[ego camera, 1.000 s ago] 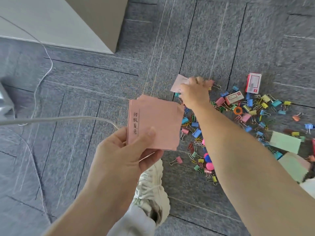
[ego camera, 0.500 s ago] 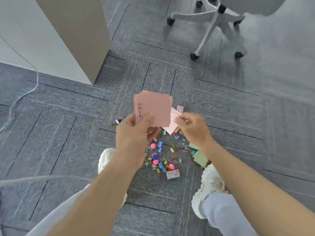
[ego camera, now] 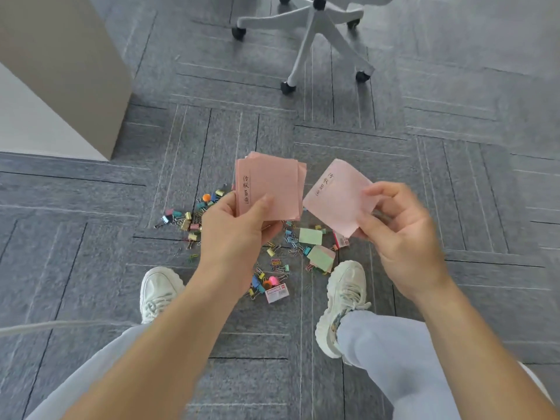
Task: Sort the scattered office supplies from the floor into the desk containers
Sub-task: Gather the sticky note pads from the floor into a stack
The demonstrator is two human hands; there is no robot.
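My left hand (ego camera: 239, 225) grips a small stack of pink paper notes (ego camera: 269, 186) with handwriting along the left edge, thumb pressed on the front. A single pink note (ego camera: 336, 198) is pinched at its right edge by my right hand (ego camera: 397, 228), just right of the stack and apart from it. Both are held above the grey carpet. Below them lie scattered coloured binder clips (ego camera: 189, 221), paper clips (ego camera: 277, 265), green note pads (ego camera: 321, 256) and a small red-and-white staple box (ego camera: 276, 294).
A white office chair base (ego camera: 315, 34) on castors stands on the carpet at the top. A beige desk panel (ego camera: 69, 65) rises at the upper left. My two white shoes (ego camera: 159, 294) (ego camera: 344, 301) flank the pile. A cable (ego camera: 60, 325) crosses the floor at the left.
My right hand lifted a pink note off the floor and brought it up beside the stack. The view pulled back from the pile, and the chair base came into sight.
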